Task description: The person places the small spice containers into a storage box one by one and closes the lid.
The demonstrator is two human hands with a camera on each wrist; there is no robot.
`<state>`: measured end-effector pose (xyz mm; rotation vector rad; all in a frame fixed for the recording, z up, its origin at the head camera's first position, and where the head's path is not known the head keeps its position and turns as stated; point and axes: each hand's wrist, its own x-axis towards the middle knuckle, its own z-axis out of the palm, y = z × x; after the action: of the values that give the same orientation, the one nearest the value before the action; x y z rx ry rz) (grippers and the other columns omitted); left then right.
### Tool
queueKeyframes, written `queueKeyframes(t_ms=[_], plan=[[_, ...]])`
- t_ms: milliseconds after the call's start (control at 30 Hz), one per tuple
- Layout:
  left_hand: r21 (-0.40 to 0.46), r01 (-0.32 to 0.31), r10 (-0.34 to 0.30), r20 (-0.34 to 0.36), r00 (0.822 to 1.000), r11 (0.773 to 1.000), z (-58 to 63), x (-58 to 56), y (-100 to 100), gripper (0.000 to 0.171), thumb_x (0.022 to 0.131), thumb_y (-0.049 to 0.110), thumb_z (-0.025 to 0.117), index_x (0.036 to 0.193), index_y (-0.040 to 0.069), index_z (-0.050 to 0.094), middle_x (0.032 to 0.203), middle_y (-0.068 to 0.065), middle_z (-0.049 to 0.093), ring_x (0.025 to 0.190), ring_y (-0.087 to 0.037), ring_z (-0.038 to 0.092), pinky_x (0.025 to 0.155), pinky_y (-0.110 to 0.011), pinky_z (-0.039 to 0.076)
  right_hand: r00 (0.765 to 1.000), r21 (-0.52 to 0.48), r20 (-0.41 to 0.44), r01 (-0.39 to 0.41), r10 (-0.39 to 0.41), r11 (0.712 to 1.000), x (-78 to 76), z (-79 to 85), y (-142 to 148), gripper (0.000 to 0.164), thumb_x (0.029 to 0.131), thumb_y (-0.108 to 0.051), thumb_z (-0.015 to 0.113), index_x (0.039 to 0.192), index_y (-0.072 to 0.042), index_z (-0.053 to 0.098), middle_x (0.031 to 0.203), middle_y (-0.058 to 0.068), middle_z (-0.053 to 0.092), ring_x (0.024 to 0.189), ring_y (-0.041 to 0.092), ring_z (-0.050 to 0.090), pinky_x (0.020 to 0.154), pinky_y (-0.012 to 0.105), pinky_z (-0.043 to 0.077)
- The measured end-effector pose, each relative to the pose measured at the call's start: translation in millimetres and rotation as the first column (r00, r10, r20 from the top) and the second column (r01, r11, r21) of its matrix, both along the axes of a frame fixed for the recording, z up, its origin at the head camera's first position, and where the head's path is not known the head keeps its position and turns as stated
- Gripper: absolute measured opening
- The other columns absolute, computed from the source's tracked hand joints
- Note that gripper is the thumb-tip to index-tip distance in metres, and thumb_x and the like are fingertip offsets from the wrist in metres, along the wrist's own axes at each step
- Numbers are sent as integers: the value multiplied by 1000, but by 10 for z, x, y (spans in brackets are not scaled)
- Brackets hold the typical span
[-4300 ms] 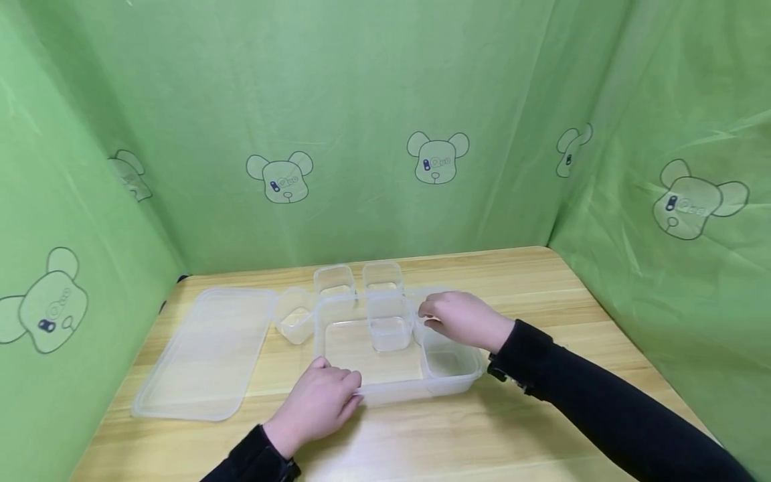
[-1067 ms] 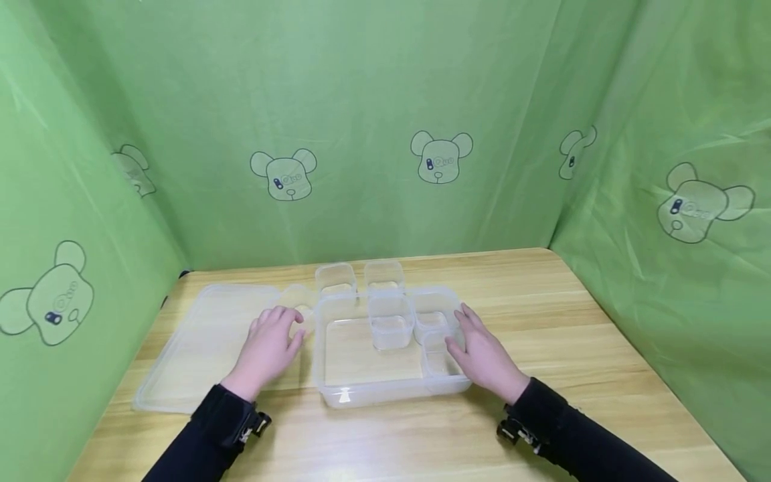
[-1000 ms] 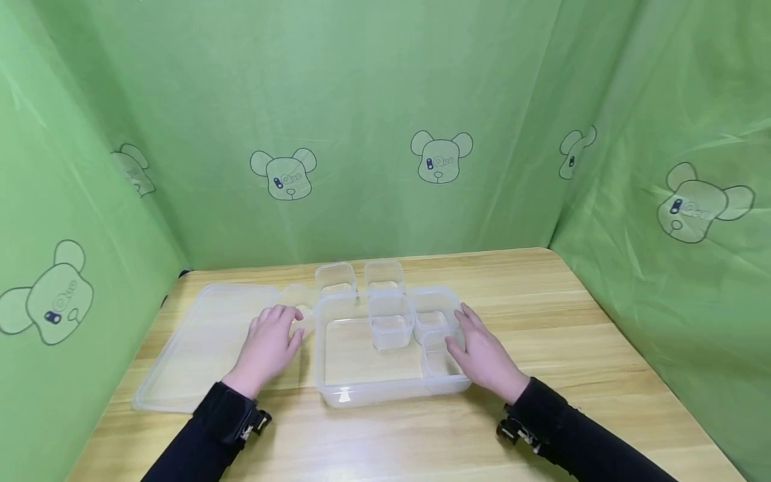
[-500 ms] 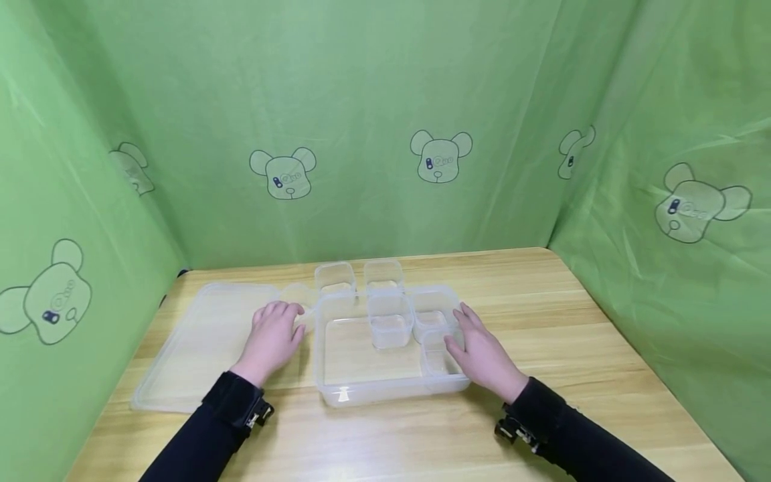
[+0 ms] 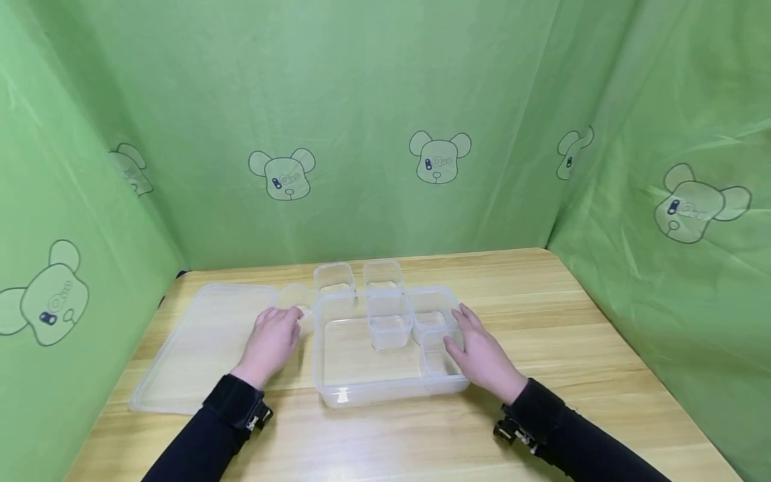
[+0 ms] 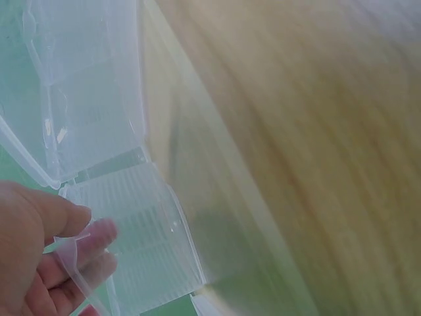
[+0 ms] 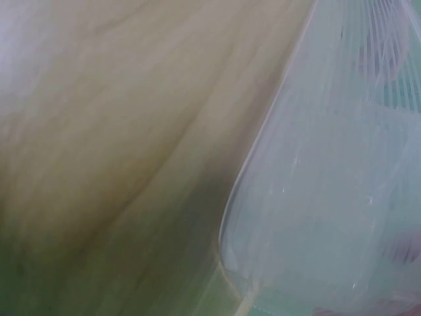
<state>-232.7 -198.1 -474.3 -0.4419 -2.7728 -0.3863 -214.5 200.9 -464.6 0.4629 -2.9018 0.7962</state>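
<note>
My left hand [image 5: 272, 343] reaches to a small clear plastic container [image 5: 296, 294] left of the large box. In the left wrist view, the thumb and fingers pinch the rim of that small container [image 6: 141, 227], which has ribbed walls. The large clear storage box [image 5: 361, 391] stands on the table in front of me. Inside it are 3 small containers: one near the middle [image 5: 390, 333], one at the back right [image 5: 430, 321] and one at the front right [image 5: 438, 358]. My right hand [image 5: 484, 355] rests with fairly straight fingers on the box's right rim, thumb over the front-right container.
A flat translucent lid [image 5: 201, 348] lies on the wooden table [image 5: 397, 448] at the left, partly behind my left arm. Two more small containers stand behind the box: one left [image 5: 334, 273], one right [image 5: 383, 271]. Green cloth [image 5: 361, 221] with bear heads surrounds the table.
My left hand has left the box's front rim for the small container at the left, and its fingers have closed on the rim. My right hand has moved from inside the box to its right rim.
</note>
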Motion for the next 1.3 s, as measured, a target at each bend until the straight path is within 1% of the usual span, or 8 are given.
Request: queueKeyframes(t_ms=[233, 433, 633, 767, 900, 1133, 1300], plan=[[7, 1, -1, -10, 1000, 1000, 15, 14, 5, 21, 92, 2, 64, 113, 0, 65, 101, -14, 73, 97, -32, 68, 109, -50, 36, 1000, 1, 2, -4, 4, 1000, -5, -19, 5, 64, 102, -25, 55, 149, 12, 31, 157, 33, 20, 130, 50, 46, 106, 59, 39], [22, -4, 4, -29, 1000, 1000, 39, 23, 5, 21, 92, 2, 65, 113, 0, 65, 97, -13, 73, 93, -31, 67, 102, -50, 43, 1000, -8, 1, -4, 4, 1000, 7, -2, 2, 64, 102, -25, 55, 149, 12, 31, 157, 34, 20, 129, 50, 47, 105, 59, 39], [50, -15, 17, -32, 999, 999, 79, 54, 8, 22, 93, 2, 63, 114, -1, 65, 101, -15, 73, 94, -33, 66, 100, -52, 43, 1000, -6, -5, -5, 5, 1000, 13, 8, -8, 64, 102, -24, 56, 149, 11, 31, 157, 34, 21, 125, 50, 50, 103, 59, 42], [57, -14, 17, -52, 998, 998, 107, 81, 7, 22, 93, 4, 64, 114, -1, 65, 103, -16, 73, 94, -33, 65, 98, -51, 44, 1000, -2, 1, -1, 1, 1000, 9, 5, -10, 64, 102, -25, 55, 150, 10, 31, 157, 33, 20, 125, 49, 51, 103, 58, 42], [58, -20, 24, -76, 997, 998, 167, 114, 2, 23, 92, 4, 64, 114, -2, 65, 102, -16, 73, 93, -33, 65, 96, -50, 45, 1000, -4, -3, -5, 5, 1000, 3, 5, -8, 64, 102, -25, 55, 149, 10, 32, 157, 34, 21, 125, 49, 51, 103, 58, 42], [71, -42, 48, -83, 995, 997, 274, 172, -26, 23, 93, 3, 63, 115, -2, 64, 103, -18, 72, 93, -35, 64, 97, -52, 44, 1000, -10, -3, -3, 3, 1000, 2, -3, -14, 64, 102, -25, 56, 149, 11, 32, 157, 34, 21, 126, 49, 50, 103, 59, 42], [83, -46, 56, -125, 991, 995, 390, 228, -27, 22, 94, 3, 61, 114, -3, 64, 101, -18, 72, 92, -35, 63, 94, -52, 44, 1000, -13, -2, 2, -2, 1000, 5, 4, -15, 63, 101, -24, 57, 149, 10, 33, 157, 34, 21, 126, 50, 50, 103, 59, 42]])
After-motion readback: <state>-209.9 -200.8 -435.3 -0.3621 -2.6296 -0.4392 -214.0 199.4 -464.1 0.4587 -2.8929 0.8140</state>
